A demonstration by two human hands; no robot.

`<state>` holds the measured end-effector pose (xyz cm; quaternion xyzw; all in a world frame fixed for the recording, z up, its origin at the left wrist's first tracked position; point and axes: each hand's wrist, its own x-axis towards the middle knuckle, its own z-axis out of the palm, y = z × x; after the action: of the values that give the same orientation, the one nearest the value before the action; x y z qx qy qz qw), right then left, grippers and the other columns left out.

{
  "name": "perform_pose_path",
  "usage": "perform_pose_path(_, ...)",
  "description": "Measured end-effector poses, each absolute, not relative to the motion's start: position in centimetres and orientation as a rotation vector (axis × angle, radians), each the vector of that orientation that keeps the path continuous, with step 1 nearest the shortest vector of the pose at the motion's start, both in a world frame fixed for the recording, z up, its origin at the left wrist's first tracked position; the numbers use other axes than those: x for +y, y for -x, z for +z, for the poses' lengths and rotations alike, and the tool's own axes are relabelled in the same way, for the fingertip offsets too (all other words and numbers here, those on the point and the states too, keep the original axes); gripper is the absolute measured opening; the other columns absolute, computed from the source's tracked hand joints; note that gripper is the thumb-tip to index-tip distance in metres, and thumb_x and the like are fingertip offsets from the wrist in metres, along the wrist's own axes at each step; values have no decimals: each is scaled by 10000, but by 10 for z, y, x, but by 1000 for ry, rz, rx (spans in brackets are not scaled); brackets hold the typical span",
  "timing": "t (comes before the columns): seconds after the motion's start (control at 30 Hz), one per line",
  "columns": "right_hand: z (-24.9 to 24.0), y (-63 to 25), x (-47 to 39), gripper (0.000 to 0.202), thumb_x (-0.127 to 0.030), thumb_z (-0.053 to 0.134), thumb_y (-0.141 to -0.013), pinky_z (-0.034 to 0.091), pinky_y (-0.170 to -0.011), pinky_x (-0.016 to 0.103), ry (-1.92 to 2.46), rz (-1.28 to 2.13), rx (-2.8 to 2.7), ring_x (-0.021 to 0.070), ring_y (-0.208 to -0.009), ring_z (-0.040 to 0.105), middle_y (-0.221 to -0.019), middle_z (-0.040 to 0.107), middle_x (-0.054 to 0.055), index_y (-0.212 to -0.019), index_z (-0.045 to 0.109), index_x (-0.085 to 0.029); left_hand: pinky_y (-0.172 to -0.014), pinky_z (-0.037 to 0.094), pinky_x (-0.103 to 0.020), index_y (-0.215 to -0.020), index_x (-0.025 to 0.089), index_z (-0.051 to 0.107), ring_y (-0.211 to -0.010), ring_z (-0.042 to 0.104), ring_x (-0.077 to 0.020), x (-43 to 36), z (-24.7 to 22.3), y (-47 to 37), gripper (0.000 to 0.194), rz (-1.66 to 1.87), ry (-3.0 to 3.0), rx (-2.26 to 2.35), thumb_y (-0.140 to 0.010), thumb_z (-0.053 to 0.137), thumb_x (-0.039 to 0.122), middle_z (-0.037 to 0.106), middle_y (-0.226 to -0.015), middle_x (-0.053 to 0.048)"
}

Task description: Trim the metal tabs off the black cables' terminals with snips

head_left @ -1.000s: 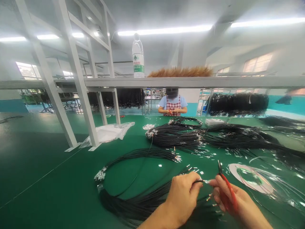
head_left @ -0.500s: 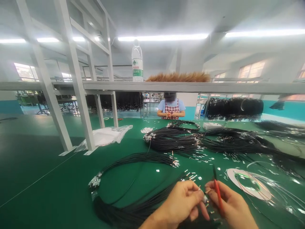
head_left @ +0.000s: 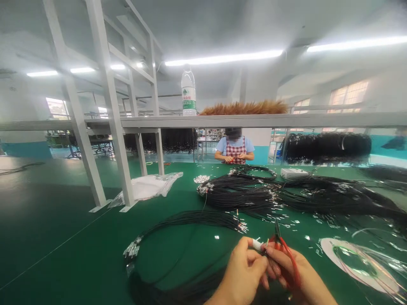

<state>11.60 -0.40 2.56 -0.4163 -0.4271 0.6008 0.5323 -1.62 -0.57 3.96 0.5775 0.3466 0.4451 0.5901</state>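
Observation:
My right hand (head_left: 294, 264) is wrapped round red-handled pliers (head_left: 294, 258), whose dark narrow jaws point up and away from me. Its thumb and fingertips pinch in against those of my left hand (head_left: 246, 267). Between the two sets of fingertips is a thin black cable end (head_left: 264, 250), mostly hidden by the fingers. A small white band or piece (head_left: 257, 244) shows at my left index fingertip. Below and behind my left hand, a bundle of black cables (head_left: 178, 292) curves across the green table. Another cable bundle (head_left: 190, 218) ends in bare, light-coloured tips just beyond my hands.
Large heaps of black cable (head_left: 241, 197) lie farther back, with small white scraps around. At right is a white disc-shaped spool (head_left: 330, 250). A clear plastic bag (head_left: 155, 185) lies by the metal frame posts (head_left: 111, 101). A bottle (head_left: 188, 93) stands on the shelf. Opposite sits a co-worker (head_left: 234, 148).
My hands have come together, and the pliers have shifted left, with both red handles now visible. The white piece now shows at my left index fingertip. The whole view has shifted slightly.

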Motion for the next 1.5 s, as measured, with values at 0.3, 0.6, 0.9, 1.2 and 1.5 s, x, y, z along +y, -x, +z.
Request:
perform_pose_path(0.3, 15, -121, -7, 425, -579, 704, -651, 259, -381, 190, 1100, 1395, -1212, 57, -358, 375, -441, 484, -73, -736, 580, -182, -693, 420, -241, -913, 150, 524, -775, 579, -130, -6, 48, 28, 249, 970, -1444, 1001, -681, 599, 98, 636, -868, -45)
perform_pose_path(0.6, 24, -108, -24, 306, -464, 696, -669, 259, -391, 200, 1157, 1177, -1302, 74, -413, 334, -469, 407, -88, -678, 556, -192, -679, 436, -243, -915, 147, 526, -718, 554, -122, -10, 58, 23, 237, 1162, -1341, 991, -703, 633, 150, 610, -797, -25)
perform_pose_path(0.9, 20, -115, -21, 261, -432, 683, -672, 282, -399, 216, 1239, 1218, -1327, 90, -415, 357, -474, 435, -82, -713, 581, -195, -670, 422, -231, -862, 181, 536, -665, 541, -113, -15, 58, 21, 162, 1265, -1556, 1193, -724, 566, 100, 628, -703, 20)
perform_pose_path(1.2, 17, -131, -17, 313, -511, 581, -759, 338, -444, 241, 1411, 642, -1653, 140, -455, 479, -509, 567, -31, -644, 590, -220, -652, 440, -229, -891, 177, 494, -663, 551, -107, -15, 49, 16, 160, 1242, -1437, 1084, -751, 523, 106, 566, -759, 8)
perform_pose_path(1.5, 33, -178, -35, 338, -272, 349, -936, 293, -526, 314, 1154, -1072, -2161, 168, -427, 548, -533, 609, 13, -720, 599, -203, -647, 451, -223, -895, 176, 484, -641, 552, -95, -12, 48, 15, 174, 1265, -1368, 1038, -744, 511, 94, 533, -765, 15)
